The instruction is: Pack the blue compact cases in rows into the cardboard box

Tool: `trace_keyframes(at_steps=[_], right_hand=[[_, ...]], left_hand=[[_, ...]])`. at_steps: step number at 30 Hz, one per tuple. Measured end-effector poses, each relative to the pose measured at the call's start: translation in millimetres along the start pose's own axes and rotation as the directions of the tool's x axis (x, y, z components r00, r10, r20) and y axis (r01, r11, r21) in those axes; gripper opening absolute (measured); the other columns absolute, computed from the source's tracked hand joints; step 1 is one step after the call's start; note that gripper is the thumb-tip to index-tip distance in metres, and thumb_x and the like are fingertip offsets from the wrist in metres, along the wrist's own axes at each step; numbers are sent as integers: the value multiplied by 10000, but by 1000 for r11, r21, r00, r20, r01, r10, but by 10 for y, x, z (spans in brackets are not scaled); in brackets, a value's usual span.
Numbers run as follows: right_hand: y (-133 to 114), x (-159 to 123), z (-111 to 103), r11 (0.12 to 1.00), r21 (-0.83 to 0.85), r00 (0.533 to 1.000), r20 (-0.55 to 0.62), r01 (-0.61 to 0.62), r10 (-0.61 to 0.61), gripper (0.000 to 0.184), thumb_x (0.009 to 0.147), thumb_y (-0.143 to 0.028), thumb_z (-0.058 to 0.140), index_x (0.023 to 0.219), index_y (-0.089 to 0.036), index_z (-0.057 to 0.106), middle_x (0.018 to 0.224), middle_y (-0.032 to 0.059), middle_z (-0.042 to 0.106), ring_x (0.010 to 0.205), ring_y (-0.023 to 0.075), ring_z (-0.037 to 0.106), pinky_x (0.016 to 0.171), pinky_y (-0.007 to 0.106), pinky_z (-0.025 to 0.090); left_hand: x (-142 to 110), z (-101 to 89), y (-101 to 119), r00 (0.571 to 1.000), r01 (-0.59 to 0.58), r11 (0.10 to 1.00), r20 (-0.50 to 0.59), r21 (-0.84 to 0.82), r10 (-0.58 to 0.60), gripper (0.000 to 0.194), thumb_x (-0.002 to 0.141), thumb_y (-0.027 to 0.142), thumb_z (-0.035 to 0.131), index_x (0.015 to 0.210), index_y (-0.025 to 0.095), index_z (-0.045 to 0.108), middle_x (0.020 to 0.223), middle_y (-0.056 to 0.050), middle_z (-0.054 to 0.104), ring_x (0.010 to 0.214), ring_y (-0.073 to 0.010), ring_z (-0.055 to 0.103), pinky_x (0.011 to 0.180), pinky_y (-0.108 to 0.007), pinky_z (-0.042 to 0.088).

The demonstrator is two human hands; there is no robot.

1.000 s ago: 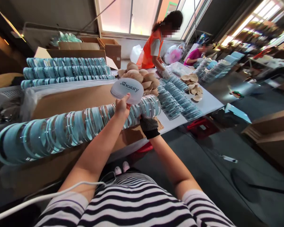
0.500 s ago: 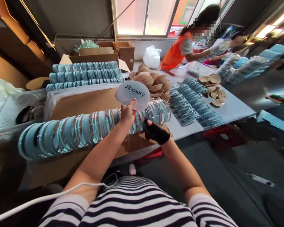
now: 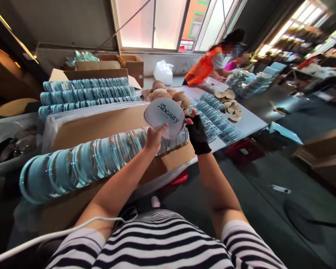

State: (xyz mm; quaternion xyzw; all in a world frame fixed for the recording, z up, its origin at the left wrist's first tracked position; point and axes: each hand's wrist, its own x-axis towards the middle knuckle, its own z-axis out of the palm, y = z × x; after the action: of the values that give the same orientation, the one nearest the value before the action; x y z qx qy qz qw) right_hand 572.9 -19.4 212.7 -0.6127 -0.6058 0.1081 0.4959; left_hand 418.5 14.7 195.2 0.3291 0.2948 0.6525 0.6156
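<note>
Cards, rounded and pale with dark lettering on the top one, make a slightly fanned stack (image 3: 156, 116) gripped in my bare left hand (image 3: 154, 139). My thumb presses on the printed face near its lower edge, with the other fingers out of sight underneath; I judge that pinch holds the loose layers together and leaves most of the lettering uncovered. The stack is up above the desk (image 3: 252, 117), tilted so that the print faces me, which makes it easy to read. My right hand (image 3: 197, 134), in a black glove with bare fingertips, is at the stack's right edge, thumb and forefinger raised beside it; whether they pinch the edge or are merely close, I cannot tell. Below my left hand, a long row of blue and clear rings (image 3: 84, 160) lies on brown cardboard (image 3: 100, 123), along the near edge of the desk. Standing on their rims and nested close, they probably prop each other up and take little room. Shorter rows of the same kind (image 3: 86, 98) run side by side toward the desk's far left corner, likely for the same tidiness. Just behind the cards, beige cupped pads (image 3: 158, 89) sit in a loose heap, presumably because they need no order.
</note>
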Motion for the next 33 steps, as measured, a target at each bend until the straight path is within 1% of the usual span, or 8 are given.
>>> trace_keyframes(at_steps=[3, 6, 9, 13, 17, 22, 25, 33], right_hand=[[-222, -89, 81, 960, -237, 986, -31, 151, -162, 615, 943, -444, 420, 1467, -123, 410, 1450, 172, 506, 1356, 262, 471, 1094, 439, 423], [-423, -255, 258, 916, -338, 970, -30, 216, -240, 536, 946, -408, 412, 1419, -169, 494, 1428, 149, 526, 1349, 278, 467, 1101, 462, 413], [-448, -258, 276, 952, -307, 975, -213, -4, -64, 484, 956, -399, 354, 1288, -140, 592, 1212, 174, 647, 1136, 275, 608, 970, 429, 496], [-277, -336, -96, 941, -272, 867, -497, -203, 43, 525, 914, -499, 398, 1148, -95, 637, 1006, 176, 696, 894, 270, 658, 743, 379, 525], [-186, -868, -240, 831, -555, 987, -148, -36, -56, 438, 887, -521, 478, 867, -141, 695, 682, 109, 684, 615, 225, 621, 550, 289, 400], [-338, -1080, 335, 682, -731, 972, 175, 23, 155, 406, 989, -433, 394, 1162, -164, 643, 867, 105, 738, 702, 193, 673, 585, 262, 366], [-388, -944, 552, 690, -724, 942, 249, 26, 227, 437, 1008, -446, 356, 1275, -160, 551, 901, 105, 733, 765, 216, 692, 618, 271, 384], [-220, -803, 658, 770, -638, 947, 257, 17, 192, 316, 1002, -336, 382, 1120, -168, 623, 945, 90, 735, 839, 191, 691, 666, 257, 379]], left_hand=[[-155, -98, 84, 1000, 27, 999, -1, 33, -27, 248, 601, 168, 834, 830, 157, 738, 825, -41, 762, 761, -183, 705, 756, -297, 567], [-224, -170, 139, 998, 60, 996, 7, 64, -61, 271, 604, 173, 822, 864, 164, 746, 822, -39, 761, 757, -197, 704, 693, -292, 569], [-201, -225, 198, 989, 121, 991, 76, 64, -125, 266, 592, 190, 831, 841, 153, 744, 806, -41, 756, 717, -196, 696, 658, -292, 571], [-5, -337, 380, 996, 44, 999, -76, 21, -43, 285, 568, 148, 846, 828, 148, 730, 807, -28, 760, 758, -180, 705, 740, -285, 581], [177, -421, 556, 985, -30, 995, -175, -91, 13, 298, 635, 55, 778, 907, 162, 721, 927, -37, 769, 927, -174, 708, 909, -310, 556], [149, -379, 547, 976, -20, 996, -220, -92, -1, 256, 685, -18, 712, 869, 161, 720, 915, -36, 768, 908, -156, 708, 940, -297, 542], [114, -374, 536, 975, -10, 994, -221, -108, -14, 230, 708, -15, 700, 863, 154, 719, 912, -39, 768, 896, -155, 712, 935, -298, 545], [137, -420, 572, 977, 35, 989, -202, -142, -64, 332, 732, 22, 730, 1012, 200, 721, 982, -22, 767, 1025, -164, 700, 962, -306, 545]])
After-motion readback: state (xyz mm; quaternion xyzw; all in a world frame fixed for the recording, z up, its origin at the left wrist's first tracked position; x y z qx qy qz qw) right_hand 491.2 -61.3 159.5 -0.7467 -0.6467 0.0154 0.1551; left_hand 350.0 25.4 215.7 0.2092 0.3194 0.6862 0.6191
